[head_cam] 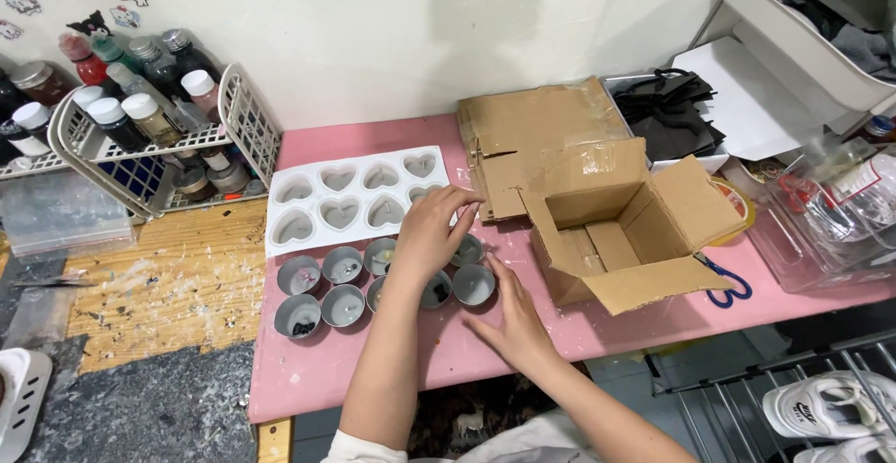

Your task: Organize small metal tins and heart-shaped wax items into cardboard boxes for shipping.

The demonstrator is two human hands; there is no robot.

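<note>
Several small round metal tins [343, 306] stand in two rows on the pink table [355, 370]; some hold grey wax and dark bits. My left hand [431, 234] hangs over the right end of the rows with fingers curled down, and what lies under the palm is hidden. My right hand [511, 321] rests flat on the table, fingers spread, beside the rightmost tin [473, 286]. A white heart-shaped silicone mould [308, 203] lies just behind the tins.
An open cardboard box [611, 234] sits to the right of my hands, with flattened cardboard [541, 118] behind it. Blue-handled scissors [728, 287] lie by the box. A white basket of bottles [140, 136] stands at left, a clear plastic container [831, 230] at right.
</note>
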